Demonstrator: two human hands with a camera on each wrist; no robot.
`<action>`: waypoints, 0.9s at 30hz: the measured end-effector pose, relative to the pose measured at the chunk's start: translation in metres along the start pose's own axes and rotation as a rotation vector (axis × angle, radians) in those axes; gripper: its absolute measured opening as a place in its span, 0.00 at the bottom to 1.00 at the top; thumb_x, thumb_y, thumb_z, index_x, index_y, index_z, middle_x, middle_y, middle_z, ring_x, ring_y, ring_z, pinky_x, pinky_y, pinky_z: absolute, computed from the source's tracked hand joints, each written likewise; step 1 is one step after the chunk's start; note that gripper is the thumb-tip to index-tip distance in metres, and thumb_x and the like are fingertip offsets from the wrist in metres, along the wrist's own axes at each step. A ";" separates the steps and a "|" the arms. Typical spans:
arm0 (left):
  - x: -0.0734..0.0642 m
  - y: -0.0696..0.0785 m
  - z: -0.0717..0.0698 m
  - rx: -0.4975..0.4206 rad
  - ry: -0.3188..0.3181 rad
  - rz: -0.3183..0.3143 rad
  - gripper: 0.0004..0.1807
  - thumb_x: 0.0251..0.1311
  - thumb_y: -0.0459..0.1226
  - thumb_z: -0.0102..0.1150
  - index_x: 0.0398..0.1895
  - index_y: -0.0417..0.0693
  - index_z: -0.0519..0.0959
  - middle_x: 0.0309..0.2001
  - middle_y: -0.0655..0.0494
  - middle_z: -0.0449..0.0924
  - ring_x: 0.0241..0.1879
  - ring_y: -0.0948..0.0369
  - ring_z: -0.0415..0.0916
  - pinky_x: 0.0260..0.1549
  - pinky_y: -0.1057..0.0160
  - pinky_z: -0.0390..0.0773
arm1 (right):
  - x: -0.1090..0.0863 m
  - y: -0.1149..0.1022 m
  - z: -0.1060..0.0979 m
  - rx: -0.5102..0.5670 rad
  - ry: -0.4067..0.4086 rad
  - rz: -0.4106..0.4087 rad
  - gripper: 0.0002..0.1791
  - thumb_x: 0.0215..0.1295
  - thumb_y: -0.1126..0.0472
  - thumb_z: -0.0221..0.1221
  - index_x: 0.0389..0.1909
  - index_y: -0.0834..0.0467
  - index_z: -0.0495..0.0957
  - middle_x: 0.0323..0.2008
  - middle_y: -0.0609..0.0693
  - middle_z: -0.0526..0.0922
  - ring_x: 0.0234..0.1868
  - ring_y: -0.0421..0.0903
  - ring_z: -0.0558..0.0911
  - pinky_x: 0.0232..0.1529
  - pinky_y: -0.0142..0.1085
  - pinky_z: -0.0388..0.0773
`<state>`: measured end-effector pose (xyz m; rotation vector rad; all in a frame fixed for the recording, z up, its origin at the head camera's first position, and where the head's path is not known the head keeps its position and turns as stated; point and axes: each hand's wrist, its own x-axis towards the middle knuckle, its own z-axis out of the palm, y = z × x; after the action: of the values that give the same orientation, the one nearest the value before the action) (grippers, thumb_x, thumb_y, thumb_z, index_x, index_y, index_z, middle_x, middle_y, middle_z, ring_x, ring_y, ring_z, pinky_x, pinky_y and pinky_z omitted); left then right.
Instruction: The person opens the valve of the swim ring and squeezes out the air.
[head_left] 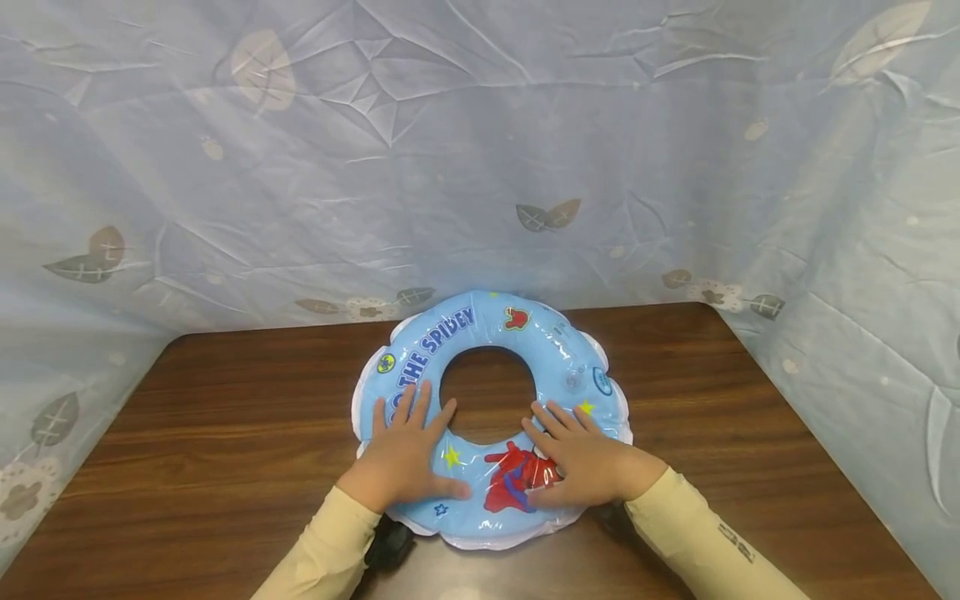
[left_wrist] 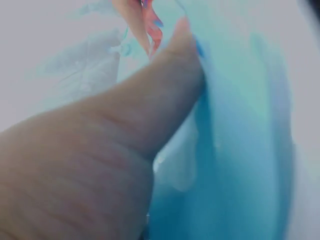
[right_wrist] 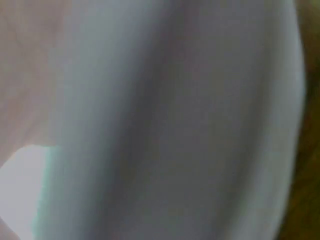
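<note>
An inflated light-blue swim ring [head_left: 491,321] with a pale wavy edge lies flat on the table, printed with lettering, stars and a red figure. My left hand [head_left: 405,454] rests on its near left part, fingers spread and pointing away. On the near right part lies my right hand [head_left: 588,462], its fingers straight and its thumb by the red figure. In the left wrist view my left thumb [left_wrist: 165,80] lies along the blue vinyl [left_wrist: 225,165]. The right wrist view is mostly filled by the ring's blurred pale edge [right_wrist: 200,125].
The brown wooden table [head_left: 225,417] extends to both sides of the ring. A pale blue leaf-patterned curtain [head_left: 465,167] hangs close behind the table and along its sides. A dark wrist-worn device [head_left: 390,543] shows under the left wrist.
</note>
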<state>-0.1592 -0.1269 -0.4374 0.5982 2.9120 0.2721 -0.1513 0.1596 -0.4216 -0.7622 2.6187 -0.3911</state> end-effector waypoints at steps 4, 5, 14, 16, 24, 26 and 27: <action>-0.001 0.003 -0.001 0.006 0.044 0.025 0.60 0.44 0.70 0.72 0.80 0.56 0.63 0.82 0.37 0.45 0.81 0.36 0.38 0.70 0.23 0.35 | 0.001 -0.003 0.001 -0.021 0.043 0.006 0.59 0.55 0.29 0.65 0.81 0.58 0.57 0.83 0.57 0.50 0.83 0.61 0.47 0.78 0.64 0.44; -0.002 0.004 -0.002 0.008 0.052 0.039 0.59 0.45 0.69 0.73 0.80 0.58 0.64 0.82 0.37 0.46 0.81 0.36 0.38 0.70 0.23 0.35 | 0.001 -0.003 0.002 -0.021 0.051 0.011 0.60 0.54 0.29 0.65 0.81 0.57 0.57 0.83 0.57 0.51 0.83 0.61 0.47 0.78 0.63 0.44; -0.007 0.010 -0.011 -0.048 -0.022 0.057 0.58 0.49 0.74 0.64 0.80 0.59 0.63 0.82 0.40 0.48 0.81 0.36 0.38 0.70 0.22 0.35 | 0.003 -0.005 0.005 -0.042 0.115 0.034 0.64 0.50 0.21 0.63 0.81 0.55 0.57 0.83 0.56 0.50 0.83 0.62 0.43 0.77 0.66 0.35; -0.010 0.011 -0.010 -0.051 -0.069 0.041 0.63 0.45 0.77 0.63 0.82 0.58 0.60 0.82 0.38 0.46 0.81 0.35 0.37 0.69 0.21 0.35 | 0.003 -0.004 0.006 -0.038 0.100 0.043 0.64 0.50 0.22 0.63 0.81 0.55 0.58 0.83 0.57 0.50 0.83 0.63 0.43 0.76 0.67 0.35; -0.010 0.015 -0.002 -0.035 -0.117 0.008 0.70 0.39 0.80 0.64 0.84 0.56 0.55 0.83 0.37 0.41 0.81 0.36 0.34 0.68 0.20 0.35 | 0.001 -0.002 0.004 -0.050 0.050 0.049 0.63 0.52 0.24 0.64 0.81 0.57 0.57 0.83 0.58 0.48 0.83 0.64 0.43 0.77 0.67 0.35; -0.010 0.016 0.000 -0.029 -0.117 0.008 0.71 0.38 0.80 0.64 0.83 0.54 0.55 0.83 0.37 0.41 0.81 0.35 0.34 0.68 0.20 0.35 | 0.000 -0.002 0.004 -0.051 0.046 0.044 0.63 0.52 0.24 0.64 0.81 0.57 0.57 0.83 0.58 0.48 0.83 0.64 0.42 0.77 0.67 0.35; -0.009 0.017 0.000 -0.026 -0.116 0.008 0.71 0.38 0.80 0.64 0.83 0.54 0.55 0.83 0.37 0.41 0.81 0.35 0.34 0.68 0.20 0.36 | 0.000 -0.002 0.004 -0.052 0.044 0.043 0.63 0.52 0.24 0.64 0.81 0.57 0.56 0.83 0.58 0.48 0.83 0.64 0.42 0.77 0.67 0.34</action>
<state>-0.1447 -0.1156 -0.4331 0.6008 2.7909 0.2665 -0.1488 0.1576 -0.4245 -0.7205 2.6906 -0.3323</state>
